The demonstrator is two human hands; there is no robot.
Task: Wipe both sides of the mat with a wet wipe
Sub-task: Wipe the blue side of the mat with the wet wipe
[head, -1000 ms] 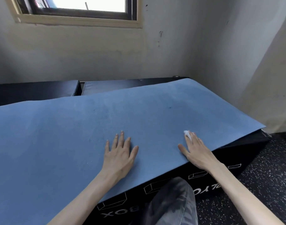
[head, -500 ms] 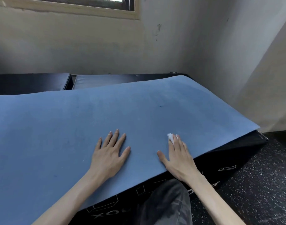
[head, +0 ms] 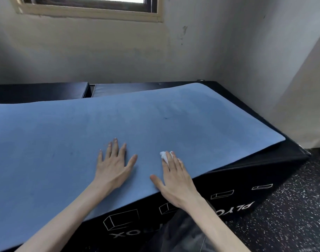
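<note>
Straight fingers (head: 171, 161) of the right hand (head: 175, 180) press a small crumpled white wet wipe (head: 164, 155) flat against the large blue foam mat (head: 64, 142); only the wipe's far end shows past the fingertips, and the thumb lies spread to the side on the mat. Just to the left of it, the left hand (head: 112, 167) rests palm-down on the same surface with its fingers extended and fanned apart, holding nothing. Both hands sit near the mat's near edge, close together but not touching.

That mat lies spread over a black padded plyo box (head: 228, 193) with white outline drawings and lettering on its front; the mat's right end overhangs the box top slightly and curls up a little. Behind it, more black padded blocks (head: 39, 92) stand against a pale stained wall (head: 101, 51) under a window frame (head: 90, 14). Dark speckled rubber flooring (head: 291, 215) shows at the lower right.
</note>
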